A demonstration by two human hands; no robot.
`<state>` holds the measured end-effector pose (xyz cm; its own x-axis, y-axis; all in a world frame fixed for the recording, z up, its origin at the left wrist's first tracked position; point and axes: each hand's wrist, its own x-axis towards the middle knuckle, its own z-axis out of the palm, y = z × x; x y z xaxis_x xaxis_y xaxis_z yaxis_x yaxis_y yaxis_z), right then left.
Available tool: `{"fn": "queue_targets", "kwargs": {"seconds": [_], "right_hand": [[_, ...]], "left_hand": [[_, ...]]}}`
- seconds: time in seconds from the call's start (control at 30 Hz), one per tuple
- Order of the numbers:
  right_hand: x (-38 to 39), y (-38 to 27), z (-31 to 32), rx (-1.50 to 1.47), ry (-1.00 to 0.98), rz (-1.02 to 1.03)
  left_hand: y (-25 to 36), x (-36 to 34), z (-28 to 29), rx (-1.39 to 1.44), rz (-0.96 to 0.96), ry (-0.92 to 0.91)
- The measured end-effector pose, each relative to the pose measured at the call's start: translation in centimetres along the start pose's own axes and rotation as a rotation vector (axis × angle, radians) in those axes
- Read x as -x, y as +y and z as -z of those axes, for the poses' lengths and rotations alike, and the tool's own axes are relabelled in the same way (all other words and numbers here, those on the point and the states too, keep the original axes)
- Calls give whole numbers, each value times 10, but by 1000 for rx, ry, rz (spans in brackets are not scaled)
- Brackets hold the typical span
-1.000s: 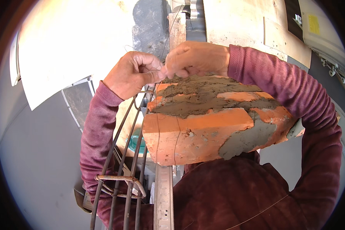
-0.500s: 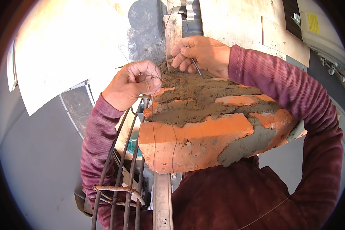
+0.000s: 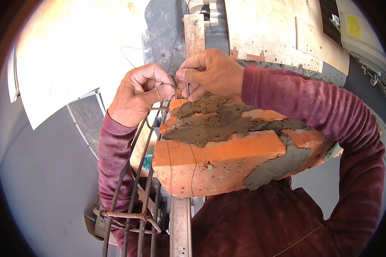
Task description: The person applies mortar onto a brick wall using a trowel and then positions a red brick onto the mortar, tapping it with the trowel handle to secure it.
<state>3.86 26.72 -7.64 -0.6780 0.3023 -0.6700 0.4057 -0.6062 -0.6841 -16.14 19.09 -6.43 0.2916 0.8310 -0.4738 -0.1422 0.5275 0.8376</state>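
Note:
My left hand point(image 3: 138, 94) pinches thin wire between thumb and fingertips, just above the top of a rusty rebar cage point(image 3: 128, 215). To its right, my right hand point(image 3: 210, 75) grips a slim dark metal rod point(image 3: 187, 92), which points downward beside the brickwork. An orange brick block point(image 3: 218, 154) sits under both hands, its top coated with rough grey-brown mortar point(image 3: 221, 118) and grey cement smeared on its near face. Thin wires run down over the block's near left face. The contact between rod and wire is too small to tell.
A metal channel point(image 3: 180, 225) runs below the block, with a teal container point(image 3: 147, 162) behind the cage bars. Pale sheets point(image 3: 60, 55) lie at upper left, boards point(image 3: 270, 30) at upper right, a narrow plank point(image 3: 195, 32) between. A white appliance point(image 3: 360, 43) stands at far right.
My hands were together; my right hand drew away with the rod, then came back leftward beside my left hand, the rod now more upright. My left hand sits slightly lower and further left.

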Motion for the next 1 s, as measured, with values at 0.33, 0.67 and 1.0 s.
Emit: {"fn": "queue_targets", "kwargs": {"seconds": [0.33, 0.67, 1.0], "right_hand": [[-4, 8, -2, 81, -33, 38], [-1, 10, 1, 151, -19, 76], [5, 11, 3, 126, -31, 120]], "left_hand": [[1, 0, -1, 24, 15, -10], [-1, -2, 1, 0, 6, -10], [0, -3, 1, 23, 51, -26]]}}
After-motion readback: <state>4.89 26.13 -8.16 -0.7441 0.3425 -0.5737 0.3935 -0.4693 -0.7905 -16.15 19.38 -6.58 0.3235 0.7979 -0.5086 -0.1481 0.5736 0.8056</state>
